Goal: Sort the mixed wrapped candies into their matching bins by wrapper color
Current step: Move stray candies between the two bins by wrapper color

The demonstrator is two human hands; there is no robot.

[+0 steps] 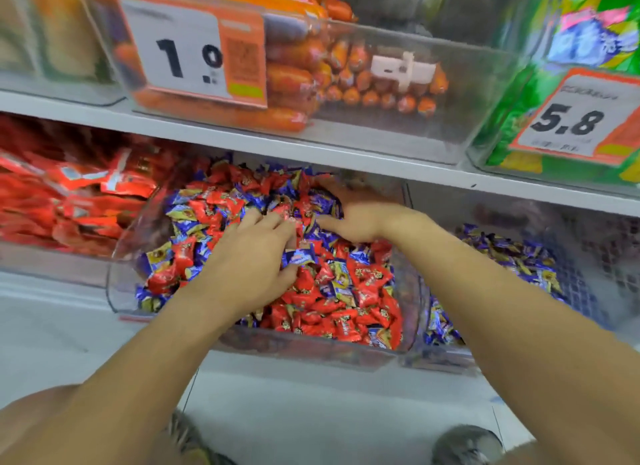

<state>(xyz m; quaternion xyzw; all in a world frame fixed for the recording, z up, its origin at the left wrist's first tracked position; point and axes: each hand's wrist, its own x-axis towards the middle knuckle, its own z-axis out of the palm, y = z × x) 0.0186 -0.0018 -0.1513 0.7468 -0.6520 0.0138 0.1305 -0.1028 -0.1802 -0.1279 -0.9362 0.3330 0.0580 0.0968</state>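
Now mixed candies (332, 291) lie under both hands' fingers (273, 222)

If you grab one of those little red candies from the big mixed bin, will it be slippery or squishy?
Probably a bit slippery: the red candies have shiny wrappers. They look small and pillow-shaped, so likely light and unlikely to roll, though they may slide off the heap. The left hand and right hand dig in with spread fingers, suggesting the loose pile in the bin shifts easily.
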